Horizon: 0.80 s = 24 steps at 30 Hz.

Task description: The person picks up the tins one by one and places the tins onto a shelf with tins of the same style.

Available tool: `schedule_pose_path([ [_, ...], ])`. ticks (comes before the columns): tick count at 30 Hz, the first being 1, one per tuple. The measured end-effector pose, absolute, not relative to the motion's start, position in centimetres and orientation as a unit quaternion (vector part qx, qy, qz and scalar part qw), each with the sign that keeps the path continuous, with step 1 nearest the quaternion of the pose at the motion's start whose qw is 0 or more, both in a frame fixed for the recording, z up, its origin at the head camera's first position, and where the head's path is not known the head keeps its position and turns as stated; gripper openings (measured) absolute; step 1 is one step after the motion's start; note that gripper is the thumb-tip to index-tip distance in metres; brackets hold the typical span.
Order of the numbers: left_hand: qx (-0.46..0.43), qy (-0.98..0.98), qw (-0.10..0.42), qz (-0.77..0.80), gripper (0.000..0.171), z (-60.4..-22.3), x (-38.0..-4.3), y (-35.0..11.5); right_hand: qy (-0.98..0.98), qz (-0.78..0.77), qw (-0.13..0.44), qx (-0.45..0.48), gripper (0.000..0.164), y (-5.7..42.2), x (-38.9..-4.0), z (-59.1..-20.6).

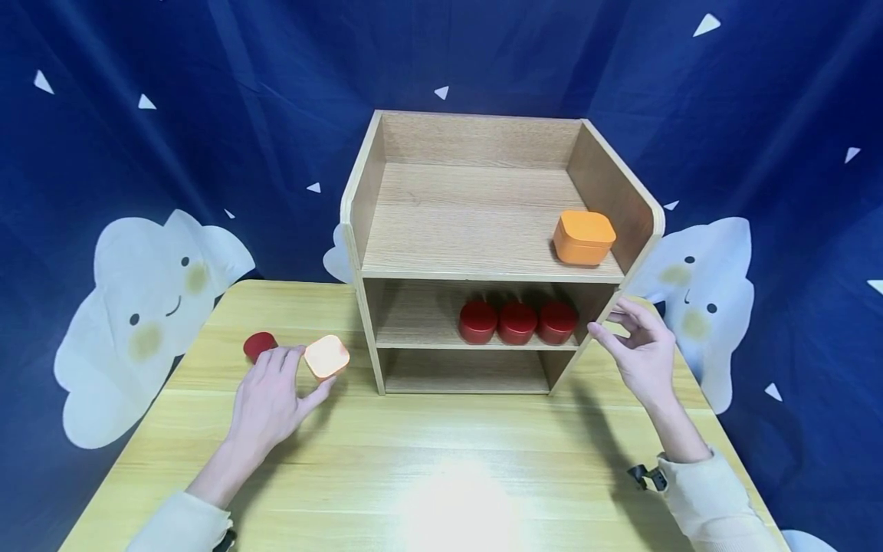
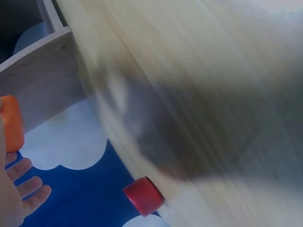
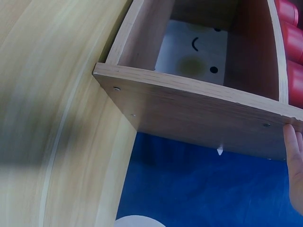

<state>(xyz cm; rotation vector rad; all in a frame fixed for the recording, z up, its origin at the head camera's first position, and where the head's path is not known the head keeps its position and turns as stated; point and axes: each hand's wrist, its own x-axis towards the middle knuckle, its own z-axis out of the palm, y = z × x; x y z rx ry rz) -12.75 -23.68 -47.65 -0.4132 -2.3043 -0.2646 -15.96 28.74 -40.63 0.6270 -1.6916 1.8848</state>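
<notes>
In the head view my left hand [image 1: 265, 391] pinches an orange rounded-square box [image 1: 327, 359] between thumb and fingers, over the table left of the shelf. The same orange box [image 2: 13, 124] shows at the left edge of the left wrist view. A red round tin [image 1: 259, 346] is just beyond that hand on the table. My right hand [image 1: 641, 349] is at the right side of the wooden shelf unit [image 1: 476, 272], thumb and fingertips touching the side panel's front edge. That contact shows in the right wrist view, with straight fingers [image 3: 294, 156].
Three red tins [image 1: 517, 323] stand in a row on the middle level, toward its right. A second orange box [image 1: 584, 238] sits at the top level's front right. The shelf stands on a wooden table [image 1: 386, 460] before a blue curtain [image 1: 483, 46] with cloud shapes.
</notes>
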Motion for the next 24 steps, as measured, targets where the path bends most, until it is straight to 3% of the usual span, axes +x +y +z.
schedule_pose_path([
  [14,-0.16,-0.898,0.388,-0.131,0.084,-46.0,-11.1,-22.3,-0.633,0.694,0.266,0.216,0.056,28.8,-16.0,-40.8],
  [24,-0.192,-0.882,0.411,-0.127,0.08,-43.8,-10.1,-20.4,-0.621,0.703,0.258,0.231,0.056,28.8,-16.1,-40.9],
])
